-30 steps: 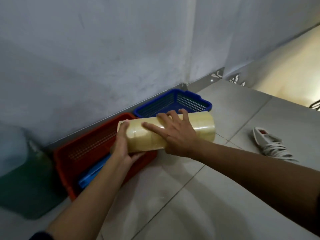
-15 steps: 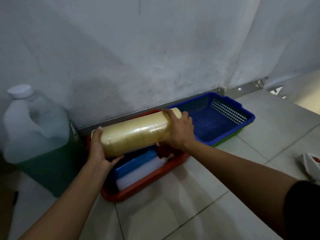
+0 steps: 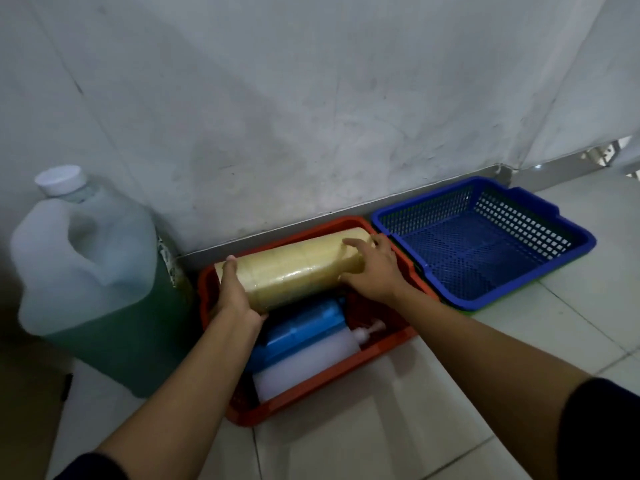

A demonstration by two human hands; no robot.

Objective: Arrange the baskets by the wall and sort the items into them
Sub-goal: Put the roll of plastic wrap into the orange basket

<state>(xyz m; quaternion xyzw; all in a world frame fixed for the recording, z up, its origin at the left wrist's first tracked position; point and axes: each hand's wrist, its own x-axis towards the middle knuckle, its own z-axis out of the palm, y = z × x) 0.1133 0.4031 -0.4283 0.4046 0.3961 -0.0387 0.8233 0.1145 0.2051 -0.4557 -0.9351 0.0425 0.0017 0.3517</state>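
Note:
A red basket sits on the floor against the wall. A long yellowish roll lies across its far side. My left hand grips the roll's left end. My right hand grips its right end. Beneath the roll, inside the same basket, lie a blue bottle and a white pump bottle. Right of the red basket stands a blue perforated basket with nothing in it, a green edge showing under its front rim.
A large translucent jug with green liquid and a white cap stands left of the red basket, close to the wall. Pale floor tiles stretch in front. A metal skirting strip runs along the wall's foot.
Both hands have lowered the yellowish roll into the back of the red basket. The view has shifted left and closer, and the white shoe has left the frame.

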